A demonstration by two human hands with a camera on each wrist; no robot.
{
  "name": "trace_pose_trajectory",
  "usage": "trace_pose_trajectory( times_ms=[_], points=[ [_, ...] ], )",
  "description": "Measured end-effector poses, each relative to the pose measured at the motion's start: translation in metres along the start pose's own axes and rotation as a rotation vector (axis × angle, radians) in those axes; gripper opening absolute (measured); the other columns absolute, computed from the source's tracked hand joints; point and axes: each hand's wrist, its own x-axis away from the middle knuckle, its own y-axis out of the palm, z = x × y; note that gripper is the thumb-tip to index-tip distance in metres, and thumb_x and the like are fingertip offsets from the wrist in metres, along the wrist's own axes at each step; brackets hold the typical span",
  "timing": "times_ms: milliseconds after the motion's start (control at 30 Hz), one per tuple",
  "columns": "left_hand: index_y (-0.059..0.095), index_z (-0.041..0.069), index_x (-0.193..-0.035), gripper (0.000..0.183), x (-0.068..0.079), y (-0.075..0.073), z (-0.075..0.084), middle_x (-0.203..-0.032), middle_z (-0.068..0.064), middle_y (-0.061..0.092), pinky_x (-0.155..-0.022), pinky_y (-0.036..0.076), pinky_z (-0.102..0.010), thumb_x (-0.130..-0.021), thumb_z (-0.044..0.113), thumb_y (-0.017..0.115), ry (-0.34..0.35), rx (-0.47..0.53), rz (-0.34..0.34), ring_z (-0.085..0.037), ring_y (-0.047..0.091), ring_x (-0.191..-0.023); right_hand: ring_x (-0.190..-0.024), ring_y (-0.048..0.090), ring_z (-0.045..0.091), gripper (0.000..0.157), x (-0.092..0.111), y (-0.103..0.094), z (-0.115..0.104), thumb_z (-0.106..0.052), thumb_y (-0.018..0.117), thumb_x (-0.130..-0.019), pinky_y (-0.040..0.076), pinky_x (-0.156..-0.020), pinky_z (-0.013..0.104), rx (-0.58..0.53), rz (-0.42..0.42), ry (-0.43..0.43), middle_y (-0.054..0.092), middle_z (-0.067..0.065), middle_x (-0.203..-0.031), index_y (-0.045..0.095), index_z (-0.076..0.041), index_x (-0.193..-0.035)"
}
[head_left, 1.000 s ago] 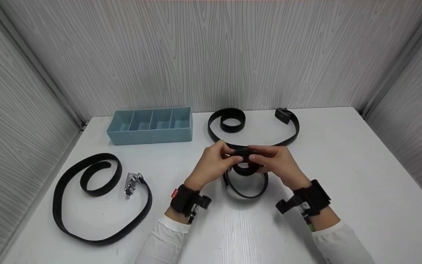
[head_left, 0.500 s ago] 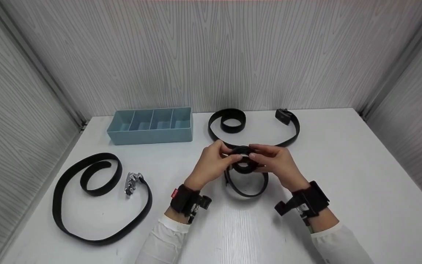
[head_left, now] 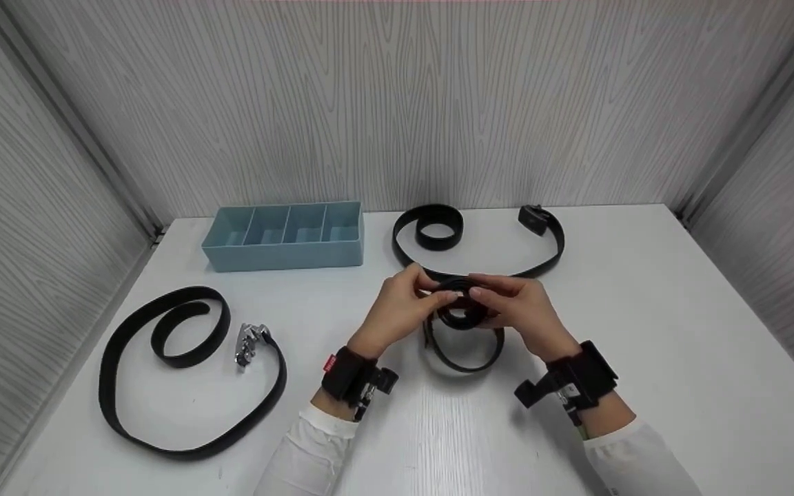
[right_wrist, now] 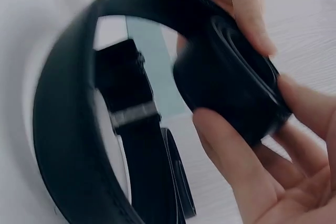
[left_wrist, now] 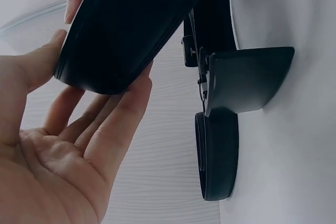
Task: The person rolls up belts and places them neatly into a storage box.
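Note:
Both hands hold one black belt (head_left: 464, 324), wound into a small coil, above the middle of the table. My left hand (head_left: 397, 306) pinches the coil's left side between thumb and fingers. On its right side, my right hand (head_left: 531, 313) grips it the same way. The belt's unrolled part hangs below as a wide loop, plain in the right wrist view, where the coil (right_wrist: 226, 82) sits between the fingers. In the left wrist view the coil (left_wrist: 126, 30) shows its smooth outer face. The belt's buckle is hard to make out in the head view.
Behind the hands lies another black belt (head_left: 548, 262), partly curled, its dark buckle (head_left: 533, 219) at the right. A third black belt (head_left: 111, 372) with a silver buckle (head_left: 249, 344) lies at the left. A blue four-slot tray (head_left: 283, 258) stands at the back left.
The coil's tilt in the fingers shifts slightly, and the right wrist has moved a little to the left. Both hands keep their hold; the other belts and the tray stay put.

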Motion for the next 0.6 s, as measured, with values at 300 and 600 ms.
trace_pose_trajectory(
  times_ms=[300, 600],
  points=[
    [0.062, 0.007, -0.098, 0.028, 0.001, -0.002, 0.003, -0.103, -0.007, 0.070, -0.070, 0.052, -0.027, -0.094, 0.027, 0.081, 0.025, -0.025, 0.012, -0.013, 0.066, -0.084, -0.100, 0.074, 0.025, 0.046, -0.001, 0.000, -0.002, -0.020, 0.078, -0.097, 0.062, -0.076, 0.039, 0.012, 0.010, 0.009, 0.071, 0.017, -0.125, 0.066, -0.001, -0.137],
    [0.060, 0.009, -0.094, 0.026, 0.002, -0.003, 0.001, -0.097, -0.002, 0.070, -0.066, 0.045, -0.026, -0.094, 0.024, 0.081, 0.045, -0.055, -0.110, -0.010, 0.060, -0.078, -0.093, 0.073, 0.024, 0.045, 0.000, -0.009, -0.003, -0.020, 0.077, -0.097, 0.062, -0.071, 0.036, 0.149, -0.130, 0.015, 0.074, 0.015, -0.116, 0.067, 0.000, -0.136]
  ],
)
